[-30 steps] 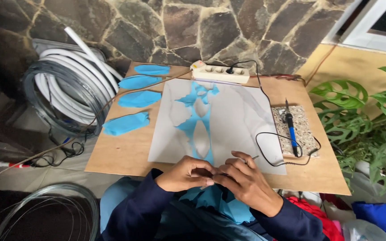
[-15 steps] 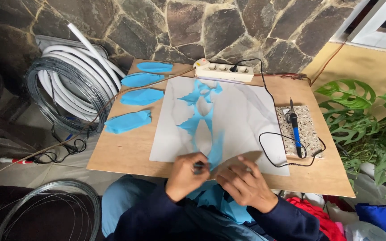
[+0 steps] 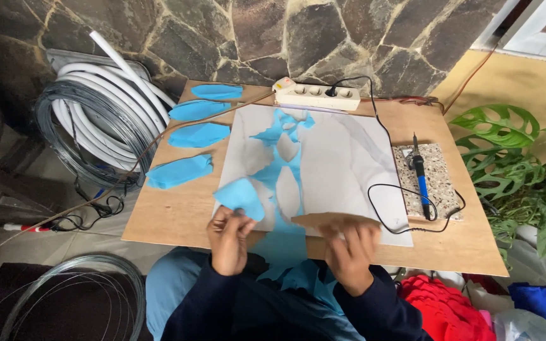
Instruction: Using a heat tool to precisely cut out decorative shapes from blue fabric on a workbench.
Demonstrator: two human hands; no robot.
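Already four blue pieces point(image 3: 199, 134) lie cut beside the sheet point(image 3: 342, 164) — our left hand point(image 3: 229, 237) pinches a fifth point(image 3: 240, 197), our right hand point(image 3: 352, 249) grips a brown template point(image 3: 336, 220) — more blue film remains.

It looked a makeshift home craft corner outdoors; a low plywood counter point(image 3: 178, 215) stood against a stone wall point(image 3: 298, 38); coiled hose point(image 3: 96, 113), a soldering iron point(image 3: 419, 177) and houseplants point(image 3: 526, 164) showed it.
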